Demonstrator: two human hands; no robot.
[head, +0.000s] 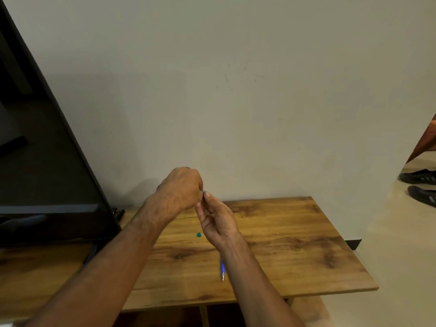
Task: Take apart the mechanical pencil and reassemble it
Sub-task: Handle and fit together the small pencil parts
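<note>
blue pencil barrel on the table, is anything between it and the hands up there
Nothing on the wooden table blocks it. The blue pencil barrel lies partly under the right forearm; the left hand and right hand both pinch a small grey part above.

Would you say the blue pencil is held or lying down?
Lying down: the blue pencil rests flat on the table, beside the right forearm.

No legible text, numbers or logos in view. Blue plastic pencil barrel [222,267] on the brown wood-grain tabletop [295,232]: any print is too small to resolve. Black shoes [418,179] at the right edge show pale stripes but no readable brand word. Dark flat screen [47,161] at left: no readable marking.
</note>
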